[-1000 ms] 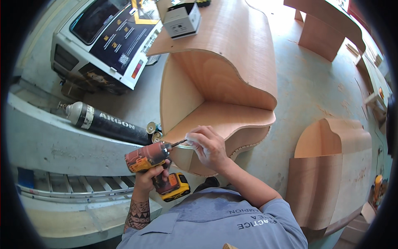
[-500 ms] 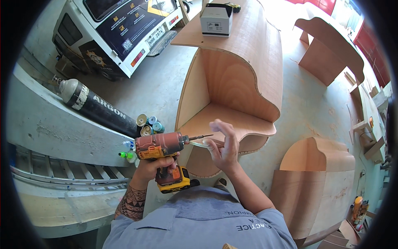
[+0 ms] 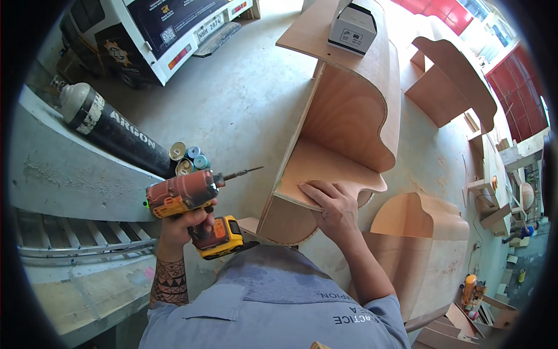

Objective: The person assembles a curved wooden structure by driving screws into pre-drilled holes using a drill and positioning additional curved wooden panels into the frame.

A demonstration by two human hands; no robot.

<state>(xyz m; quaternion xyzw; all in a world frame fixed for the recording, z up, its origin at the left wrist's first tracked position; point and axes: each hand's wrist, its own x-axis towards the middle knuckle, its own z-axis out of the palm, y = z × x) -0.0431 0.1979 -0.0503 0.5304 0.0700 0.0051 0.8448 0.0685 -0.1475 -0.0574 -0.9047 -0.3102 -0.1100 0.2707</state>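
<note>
My left hand [image 3: 187, 225] is closed round the grip of a cordless drill [image 3: 185, 193], red and black with a yellow-trimmed battery at its base. A thin dark bit [image 3: 244, 173] sticks out of the chuck toward the right, apart from the wood. With fingers stretched out, my right hand [image 3: 336, 205] lies on the front edge of the lower shelf of a curved plywood cabinet [image 3: 314, 166]. Its thumb is mostly hidden. On the cabinet's top panel stands a small white and black cardboard box [image 3: 353, 32].
Left of me are a dark gas cylinder [image 3: 116, 129], several cans [image 3: 187, 158] and a ladder [image 3: 87, 251]. A van [image 3: 157, 35] stands behind them. More curved plywood pieces stand at right [image 3: 427, 256] and far right [image 3: 447, 81]. A person [image 3: 523, 231] is at the far right.
My right hand has come down from beside the drill bit onto the shelf edge. The drill has moved left, away from the cabinet, its bit tilting upward. The whole view has turned.
</note>
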